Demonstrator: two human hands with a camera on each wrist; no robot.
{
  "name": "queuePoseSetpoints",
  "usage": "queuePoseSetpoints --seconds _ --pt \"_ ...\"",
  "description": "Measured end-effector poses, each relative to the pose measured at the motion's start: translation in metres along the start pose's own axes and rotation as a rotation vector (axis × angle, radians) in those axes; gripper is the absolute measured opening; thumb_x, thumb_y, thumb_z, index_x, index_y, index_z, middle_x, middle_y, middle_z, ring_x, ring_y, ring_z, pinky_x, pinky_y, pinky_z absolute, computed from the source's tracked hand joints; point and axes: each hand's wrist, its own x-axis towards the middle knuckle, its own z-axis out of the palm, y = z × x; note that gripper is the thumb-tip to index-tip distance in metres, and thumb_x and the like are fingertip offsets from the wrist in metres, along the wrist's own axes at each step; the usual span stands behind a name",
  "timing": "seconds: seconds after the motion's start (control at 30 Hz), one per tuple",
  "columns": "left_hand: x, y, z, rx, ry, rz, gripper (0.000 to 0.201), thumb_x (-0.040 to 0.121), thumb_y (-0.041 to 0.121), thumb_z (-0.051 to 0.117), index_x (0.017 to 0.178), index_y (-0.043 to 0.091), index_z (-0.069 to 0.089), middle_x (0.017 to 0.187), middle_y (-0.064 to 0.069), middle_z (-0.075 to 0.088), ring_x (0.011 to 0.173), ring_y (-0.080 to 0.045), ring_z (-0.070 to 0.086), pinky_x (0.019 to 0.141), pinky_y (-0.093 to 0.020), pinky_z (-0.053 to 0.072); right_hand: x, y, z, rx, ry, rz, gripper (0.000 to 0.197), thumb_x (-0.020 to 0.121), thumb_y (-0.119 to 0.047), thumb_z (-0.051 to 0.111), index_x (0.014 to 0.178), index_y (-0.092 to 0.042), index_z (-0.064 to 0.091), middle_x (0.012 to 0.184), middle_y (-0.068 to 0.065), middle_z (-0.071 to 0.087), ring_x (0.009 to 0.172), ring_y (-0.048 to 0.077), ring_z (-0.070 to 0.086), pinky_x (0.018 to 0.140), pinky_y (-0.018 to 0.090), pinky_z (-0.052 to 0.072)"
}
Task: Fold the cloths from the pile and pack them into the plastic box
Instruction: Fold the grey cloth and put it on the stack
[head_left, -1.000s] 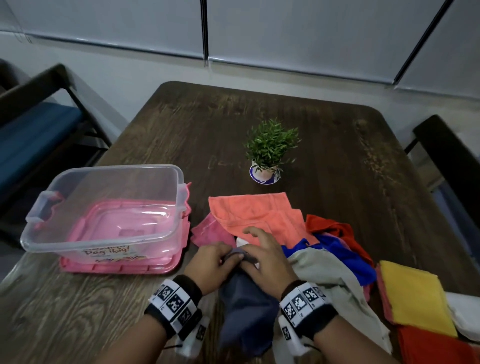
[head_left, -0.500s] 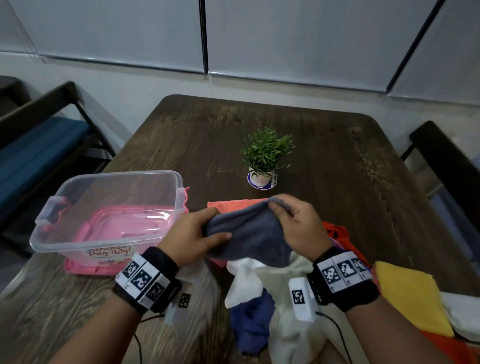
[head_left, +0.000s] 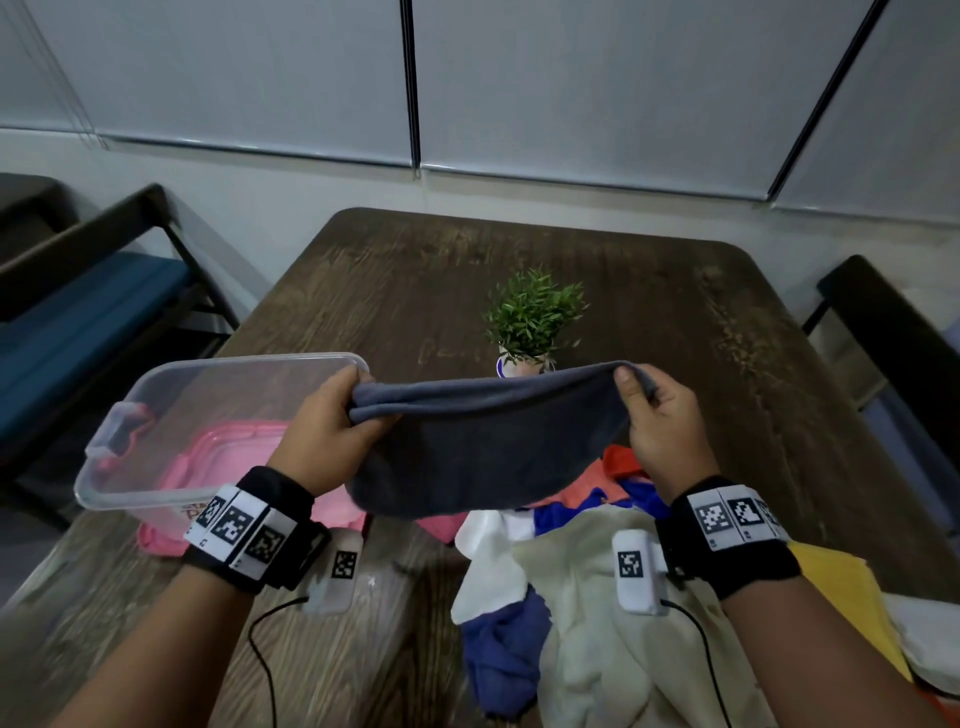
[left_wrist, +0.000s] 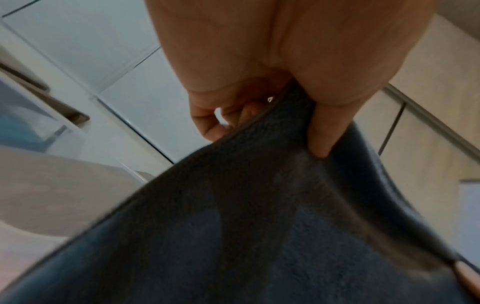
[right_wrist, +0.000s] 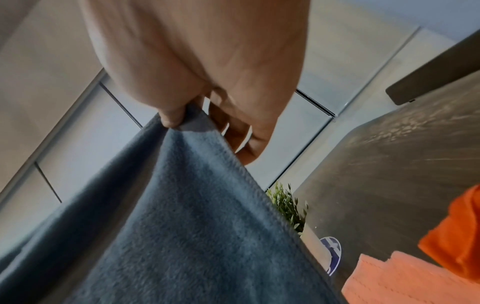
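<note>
Between the two raised hands a grey cloth (head_left: 483, 441) hangs stretched in the air, its top edge running from one hand to the other and its lower part sagging toward the person. The left hand (head_left: 327, 431) grips the cloth's left end, thumb on the near side and fingers curled behind it, where the fabric looks doubled into two layers. The right hand (head_left: 657, 421) pinches the right corner between thumb and forefinger; in the right wrist view its other fingers (right_wrist: 244, 135) hang loosely curled behind the fabric and seem to touch nothing, though blur makes that uncertain.

Below and just beyond the left hand stands the clear plastic box (head_left: 156, 415), open at the top, resting on a pink lid (head_left: 156, 540) on the wooden table (head_left: 701, 364). Under the cloth and below the right hand lies the pile of cloths (head_left: 597, 597): cream, white, blue, orange and pink pieces heaped together. To the outer side of the right wrist sits a yellow cloth (head_left: 852, 597), lying flat. Beyond the held cloth, between the hands, a small potted plant (head_left: 530, 322) stands upright on the table.
</note>
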Motion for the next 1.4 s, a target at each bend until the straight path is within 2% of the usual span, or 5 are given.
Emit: queuePoseSetpoints --seconds 0.3,0.5,0.9,1.17,1.4 --pt "-0.032 -0.007 0.002 -0.431 -0.244 -0.111 0.027 0.073 -0.013 0.072 0.094 -0.008 0.057 0.081 -0.003 0.068 0.077 -0.011 0.064 0.07 -0.02 0.052 -0.025 0.028 0.002 0.076 -0.194 0.168 0.015 0.099 -0.013 0.057 0.096 -0.016 0.072 0.093 0.005 0.074 0.09 0.014 0.066 0.083 0.035 0.051" --pt "-0.069 -0.032 0.005 -0.619 -0.107 -0.153 0.013 0.079 0.019 0.074 0.084 0.009 0.068 0.08 -0.007 0.067 0.076 -0.014 0.062 0.07 -0.022 0.051 -0.047 0.031 0.003 0.057 -0.27 0.242 0.01 0.096 -0.012 0.062 0.094 -0.008 0.071 0.088 0.004 0.075 0.084 0.008 0.066 0.079 0.023 0.052" --pt "-0.049 -0.023 -0.005 -0.746 0.156 -0.194 0.039 0.079 0.053 0.07 0.091 0.017 0.061 0.083 -0.012 0.059 0.075 -0.023 0.054 0.069 -0.034 0.048 -0.029 0.008 0.01 0.311 -0.225 0.256 0.053 0.079 -0.063 0.07 0.097 -0.013 0.071 0.094 0.02 0.07 0.09 0.027 0.063 0.083 0.045 0.049" --pt "-0.114 -0.073 0.012 -0.728 -0.008 -0.364 0.06 0.072 0.05 0.078 0.09 -0.004 0.058 0.08 -0.018 0.057 0.073 -0.021 0.053 0.066 -0.027 0.048 -0.091 0.058 0.007 0.247 -0.503 0.454 0.036 0.087 -0.048 0.068 0.073 -0.015 0.062 0.071 0.007 0.059 0.069 0.015 0.052 0.067 0.03 0.046" --pt "-0.199 -0.124 0.055 -0.55 -0.107 -0.779 0.021 0.098 0.004 0.047 0.079 0.009 0.055 0.056 -0.005 0.041 0.043 -0.008 0.036 0.046 -0.018 0.029 -0.159 0.099 0.004 0.074 -0.717 0.8 0.03 0.102 -0.023 0.054 0.073 -0.02 0.058 0.06 -0.002 0.051 0.048 0.006 0.047 0.046 0.022 0.039"
